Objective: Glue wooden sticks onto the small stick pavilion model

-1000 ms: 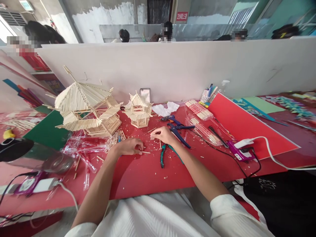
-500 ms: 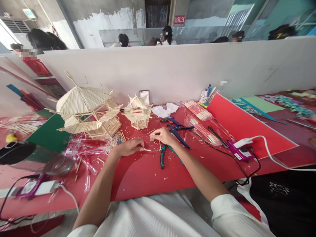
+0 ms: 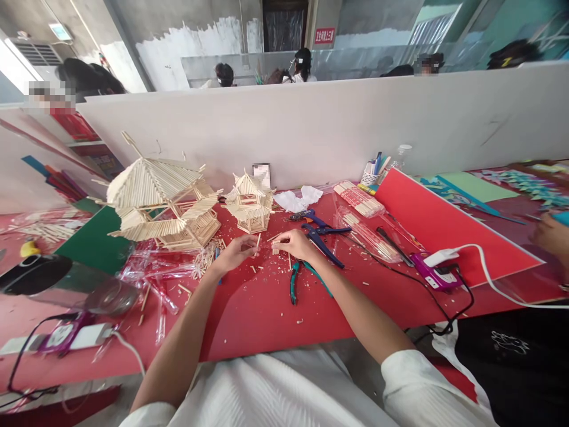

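My left hand (image 3: 236,252) is raised off the red table (image 3: 267,314) and pinches a short wooden stick (image 3: 258,242) that points upward. My right hand (image 3: 296,243) is closed on a small piece made of short wooden sticks (image 3: 276,246), held just above the table. The two hands are close together, a few centimetres apart. Behind them stands a small stick pavilion model (image 3: 249,201). A larger stick pavilion model (image 3: 162,201) sits to the left. Green-handled pliers (image 3: 294,281) lie under my right wrist.
Blue pliers (image 3: 322,231) and a purple glue gun (image 3: 433,270) with its cable lie to the right, beside packets of sticks (image 3: 360,201) and a raised red board (image 3: 444,222). Plastic wrappers (image 3: 151,267) and wood scraps litter the left. Another person's hand (image 3: 551,234) shows at the far right.
My left hand picked a stick up from the table and lifted it toward my right hand. The right hand stayed nearly still. A hand has appeared at the far right.
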{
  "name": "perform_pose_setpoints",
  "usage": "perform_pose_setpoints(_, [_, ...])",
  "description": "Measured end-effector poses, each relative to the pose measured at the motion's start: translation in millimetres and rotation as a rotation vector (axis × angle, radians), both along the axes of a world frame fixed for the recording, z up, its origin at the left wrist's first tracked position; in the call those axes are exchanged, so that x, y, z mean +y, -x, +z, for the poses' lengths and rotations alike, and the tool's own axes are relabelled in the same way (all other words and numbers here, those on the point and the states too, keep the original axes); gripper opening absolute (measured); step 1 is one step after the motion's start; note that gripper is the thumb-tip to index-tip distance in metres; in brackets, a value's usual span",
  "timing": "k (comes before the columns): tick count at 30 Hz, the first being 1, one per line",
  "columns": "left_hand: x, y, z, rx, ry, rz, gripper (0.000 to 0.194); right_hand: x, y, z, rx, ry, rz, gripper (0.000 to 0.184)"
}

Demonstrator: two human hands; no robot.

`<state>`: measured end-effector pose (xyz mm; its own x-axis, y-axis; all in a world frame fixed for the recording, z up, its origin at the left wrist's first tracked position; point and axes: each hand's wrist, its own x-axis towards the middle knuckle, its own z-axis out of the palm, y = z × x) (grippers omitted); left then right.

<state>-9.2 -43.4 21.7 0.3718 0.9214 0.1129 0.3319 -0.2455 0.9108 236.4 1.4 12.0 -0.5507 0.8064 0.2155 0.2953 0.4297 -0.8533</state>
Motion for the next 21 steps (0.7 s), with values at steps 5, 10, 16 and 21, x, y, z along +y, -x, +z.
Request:
perform_pose_setpoints(5, [-0.7, 1.3, -4.6, -0.065, 0.032, 0.025, 0.045, 2.0, -0.2, -2.9, -0.006, 0.0, -0.027, 0.026])
perform_pose_setpoints(10, [1.3, -0.8, -7.8, -0.051, 0.011, 0.067, 0.033, 1.6, -0.3, -2.6, -0.008, -0.001, -0.027, 0.028])
perform_pose_setpoints(16, [3.6, -26.2, -14.8, 0.115, -0.128, 0.111, 0.017, 0.5, 0.4, -2.1, 0.007, -0.037, -0.024, 0.029])
perform_pose_setpoints(21, [1.2, -45.0, -24.9, 0.193, -0.151, 0.146, 0.009, 1.5, 1.1, -4.8, -0.001, -0.049, -0.043, 0.025])
